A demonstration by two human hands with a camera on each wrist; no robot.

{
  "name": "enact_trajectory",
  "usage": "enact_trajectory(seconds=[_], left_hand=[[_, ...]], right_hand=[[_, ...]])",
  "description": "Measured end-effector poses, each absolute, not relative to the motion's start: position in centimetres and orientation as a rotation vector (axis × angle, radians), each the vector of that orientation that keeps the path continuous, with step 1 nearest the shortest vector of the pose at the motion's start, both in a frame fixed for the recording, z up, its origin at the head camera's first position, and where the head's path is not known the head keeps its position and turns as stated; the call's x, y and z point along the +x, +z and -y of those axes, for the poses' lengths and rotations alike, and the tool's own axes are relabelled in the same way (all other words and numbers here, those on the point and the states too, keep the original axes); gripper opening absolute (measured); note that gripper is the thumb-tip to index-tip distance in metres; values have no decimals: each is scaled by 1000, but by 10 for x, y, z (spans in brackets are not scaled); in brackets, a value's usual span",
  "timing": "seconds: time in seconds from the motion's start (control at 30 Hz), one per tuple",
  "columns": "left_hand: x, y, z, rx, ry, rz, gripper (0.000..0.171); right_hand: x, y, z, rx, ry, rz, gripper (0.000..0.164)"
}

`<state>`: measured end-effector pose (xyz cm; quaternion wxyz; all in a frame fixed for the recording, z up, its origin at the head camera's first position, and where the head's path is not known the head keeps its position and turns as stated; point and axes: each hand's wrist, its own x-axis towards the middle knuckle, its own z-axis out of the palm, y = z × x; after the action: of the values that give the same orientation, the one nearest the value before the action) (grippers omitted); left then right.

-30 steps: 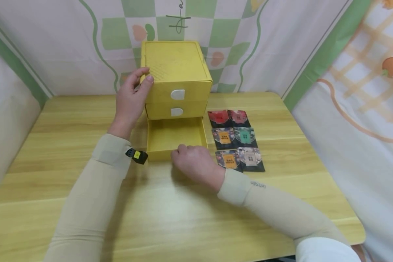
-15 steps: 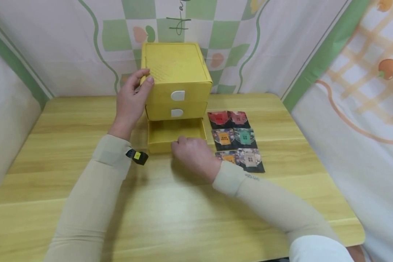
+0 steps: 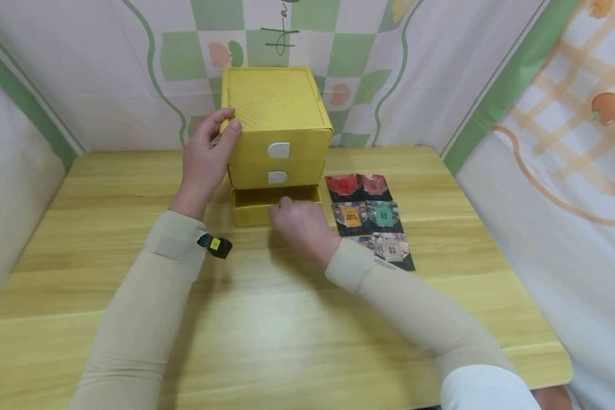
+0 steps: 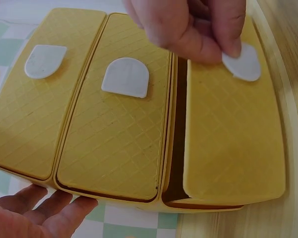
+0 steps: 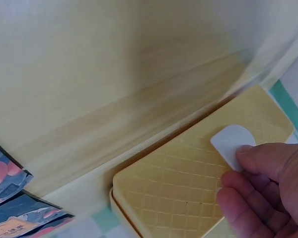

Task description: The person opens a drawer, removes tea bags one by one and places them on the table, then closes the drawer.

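Observation:
A yellow storage box with three stacked drawers (image 3: 274, 99) stands at the back of the table. My left hand (image 3: 205, 154) rests on its upper left edge; in the left wrist view its fingers (image 4: 64, 208) lie along the side. The bottom drawer (image 3: 251, 215) is partly pulled out, and the part of its inside that shows holds nothing. My right hand (image 3: 304, 228) is at the drawer's front. In the right wrist view, thumb and fingers pinch the white tab handle (image 5: 231, 141). The upper two drawers are closed, each with a white tab (image 4: 126, 77).
Several flat dark packets with coloured labels (image 3: 381, 215) lie in rows right of the box; my right forearm partly covers the nearest ones. A patterned cloth (image 3: 353, 45) hangs right behind the box. The wooden table's (image 3: 266, 341) right edge is in view.
My right hand has moved away from me, and the bottom drawer has slid further into the box. My left hand stays at the upper left edge.

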<state>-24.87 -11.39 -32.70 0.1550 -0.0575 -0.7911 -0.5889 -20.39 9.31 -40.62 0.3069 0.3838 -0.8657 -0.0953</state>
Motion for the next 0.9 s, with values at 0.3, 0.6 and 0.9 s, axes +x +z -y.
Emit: enact_trajectory(seconds=[0.3, 0.6, 0.9], left_hand=[[-248, -327, 115, -160, -1691, 2266, 55], [-248, -327, 116, -163, -1682, 2266, 55], [-249, -329, 114, -168, -1655, 2266, 56]], right_hand=[[-218, -408, -91, 977, -224, 2310, 28], [-229, -410, -86, 900, -277, 2336, 29], [-236, -411, -85, 865, -317, 2339, 26]])
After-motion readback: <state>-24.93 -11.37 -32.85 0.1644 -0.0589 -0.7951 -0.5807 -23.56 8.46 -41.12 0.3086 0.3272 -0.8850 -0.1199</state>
